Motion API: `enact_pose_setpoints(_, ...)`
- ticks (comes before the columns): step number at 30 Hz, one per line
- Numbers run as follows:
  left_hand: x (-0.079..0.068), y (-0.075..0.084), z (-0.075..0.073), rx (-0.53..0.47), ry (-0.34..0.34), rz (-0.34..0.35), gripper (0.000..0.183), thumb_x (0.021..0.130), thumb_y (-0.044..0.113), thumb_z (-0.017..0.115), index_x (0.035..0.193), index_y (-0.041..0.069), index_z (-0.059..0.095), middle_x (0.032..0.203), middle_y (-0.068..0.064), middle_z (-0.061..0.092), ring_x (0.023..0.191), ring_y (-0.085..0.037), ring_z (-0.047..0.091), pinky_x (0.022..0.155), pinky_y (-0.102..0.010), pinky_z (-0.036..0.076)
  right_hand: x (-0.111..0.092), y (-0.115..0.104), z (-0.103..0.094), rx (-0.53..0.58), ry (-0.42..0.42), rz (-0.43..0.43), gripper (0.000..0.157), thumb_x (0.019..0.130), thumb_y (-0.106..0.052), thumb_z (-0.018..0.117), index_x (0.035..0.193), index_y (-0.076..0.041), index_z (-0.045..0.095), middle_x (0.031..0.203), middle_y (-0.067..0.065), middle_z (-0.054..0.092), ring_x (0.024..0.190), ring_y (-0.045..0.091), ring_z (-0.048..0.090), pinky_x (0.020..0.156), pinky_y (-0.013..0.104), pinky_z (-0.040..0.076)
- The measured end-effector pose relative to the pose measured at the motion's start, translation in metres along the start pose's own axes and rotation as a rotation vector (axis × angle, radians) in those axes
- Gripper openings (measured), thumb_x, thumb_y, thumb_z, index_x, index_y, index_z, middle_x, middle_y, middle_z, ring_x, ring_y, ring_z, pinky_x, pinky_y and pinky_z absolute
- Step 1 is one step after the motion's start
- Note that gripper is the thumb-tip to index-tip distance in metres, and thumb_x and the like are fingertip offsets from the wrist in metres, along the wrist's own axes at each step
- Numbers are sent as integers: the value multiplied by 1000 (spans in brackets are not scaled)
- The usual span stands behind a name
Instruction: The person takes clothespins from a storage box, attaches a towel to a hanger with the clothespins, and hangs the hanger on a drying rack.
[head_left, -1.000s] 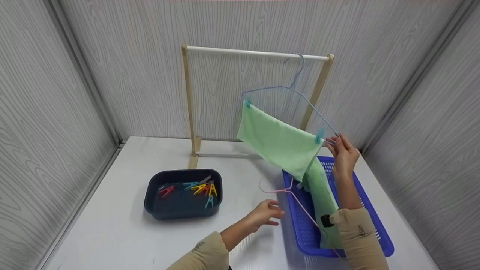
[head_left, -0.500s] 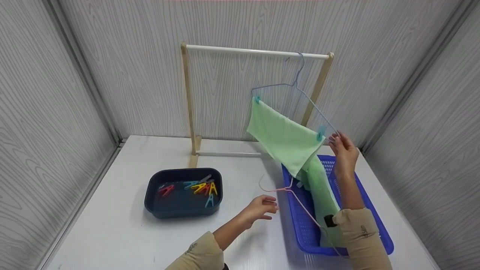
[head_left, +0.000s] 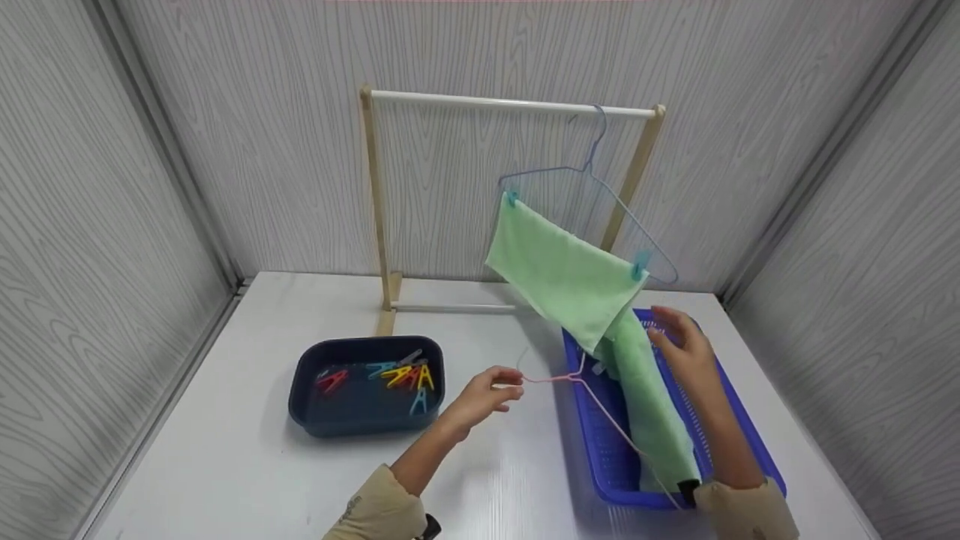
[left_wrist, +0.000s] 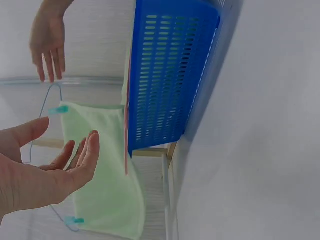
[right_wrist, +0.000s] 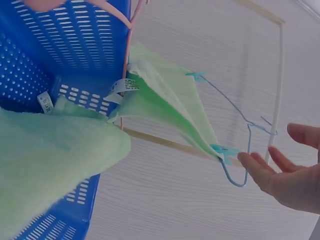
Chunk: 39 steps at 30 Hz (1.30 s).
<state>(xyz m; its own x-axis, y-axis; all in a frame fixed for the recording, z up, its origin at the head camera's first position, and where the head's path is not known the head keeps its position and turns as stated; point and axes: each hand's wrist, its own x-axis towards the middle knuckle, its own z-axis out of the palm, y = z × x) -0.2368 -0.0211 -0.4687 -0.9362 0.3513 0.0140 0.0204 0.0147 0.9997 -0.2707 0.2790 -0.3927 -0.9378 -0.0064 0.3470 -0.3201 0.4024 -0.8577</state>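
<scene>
Above and to the left of the right grip (head_left: 686, 352), a pale green cloth (head_left: 562, 266), clipped along its upper edge to a blue hanger (head_left: 632, 216). Secured at two points: by a far clip (head_left: 512, 198), well apart from the right grip, and by a near clip (head_left: 639, 266), just above and left of it. Suspended, through the hanger hook, from the white bar (head_left: 480, 101) of a wooden rack (head_left: 377, 202). Tilted, with the end nearer the right grip lower.

At the right grip: fingers loosely bent, thumb and fingers apart, empty. Positioned, per the head view, just below the lower end of the blue hanger.

At the left grip (head_left: 480, 397): fingers partly curled, thumb apart from them, likewise empty. Just right of its fingertips, the hook of a pink hanger (head_left: 574, 378), with contact not determinable. Extended from there along the left side of a blue basket (head_left: 626, 496).

Between the two grips, inside the basket, a second green cloth (head_left: 651, 412), folded lengthwise.

Left of the left grip, on the white table (head_left: 210, 435), a dark tray (head_left: 360, 429). Contained within: clothespins (head_left: 397, 377), mostly gathered toward the left grip, with one red clothespin (head_left: 332, 382) farther off.
</scene>
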Motion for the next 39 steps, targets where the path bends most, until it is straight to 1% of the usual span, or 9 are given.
enact_pose_setpoints(6, -14, 14, -33, 194, 27, 67, 36, 94, 18, 54, 122, -4, 49, 119, -15, 52, 107, -28, 52, 87, -38, 45, -37, 25, -35, -302, -94, -81, 30, 95, -19, 53, 118, 1, 57, 115, 14, 59, 107, 27, 53, 83, 8, 38)
enact_pose_setpoints(9, -20, 19, -52, 300, 97, 90, 34, 93, 19, 56, 121, -1, 51, 118, -13, 53, 106, -27, 52, 86, -37, 46, -50, 46, -60, -429, -124, -74, 29, 95, -18, 52, 116, 1, 57, 113, 16, 59, 105, 32, 54, 87, 22, 44)
enact_pose_setpoints(13, -27, 19, -74, 352, 206, 104, 30, 92, 13, 57, 118, -1, 53, 114, -12, 55, 102, -25, 53, 83, -37, 47, -61, 80, -90, -513, -131, -39, 26, 93, -10, 54, 114, 6, 57, 112, 25, 56, 104, 42, 51, 86, 54, 41)
enact_pose_setpoints(16, -30, 15, -87, 375, 270, 118, 28, 92, 8, 57, 116, -3, 54, 112, -13, 55, 100, -24, 54, 83, -37, 47, -68, 107, -107, -561, -109, -15, 24, 91, -3, 55, 112, 8, 57, 111, 31, 53, 102, 48, 48, 82, 60, 39)
enact_pose_setpoints(20, -31, 6, -99, 469, 330, 133, 27, 91, 6, 57, 115, -5, 54, 112, -15, 55, 102, -28, 54, 86, -40, 45, -78, 139, -122, -570, -112, 25, 31, 91, -5, 56, 119, 9, 53, 118, 33, 49, 103, 51, 48, 80, 61, 40)
enact_pose_setpoints(24, -29, -4, -111, 572, 359, 104, 27, 91, 9, 58, 115, -3, 56, 114, -15, 54, 107, -29, 53, 91, -43, 42, -85, 158, -125, -491, -145, 88, 44, 95, -18, 52, 131, 6, 43, 130, 32, 41, 108, 50, 45, 83, 57, 42)
enact_pose_setpoints(27, -28, -12, -121, 623, 367, 70, 27, 91, 11, 58, 116, -1, 56, 114, -15, 55, 107, -28, 51, 92, -44, 40, -86, 163, -122, -439, -145, 109, 47, 97, -20, 49, 137, 3, 37, 134, 31, 36, 110, 50, 44, 85, 56, 41)
enact_pose_setpoints(30, -29, -19, -131, 672, 380, 44, 28, 92, 12, 58, 117, -1, 56, 115, -14, 54, 108, -30, 49, 93, -46, 38, -84, 165, -118, -436, -138, 74, 48, 96, -15, 51, 137, 3, 36, 136, 30, 35, 110, 50, 44, 85, 56, 40)
enact_pose_setpoints(39, -33, -32, -150, 698, 401, -14, 28, 92, 10, 56, 118, -1, 55, 117, -15, 53, 107, -31, 50, 89, -45, 42, -83, 169, -112, -478, -144, 36, 55, 89, -3, 58, 138, 3, 35, 138, 28, 30, 118, 52, 32, 90, 62, 30)
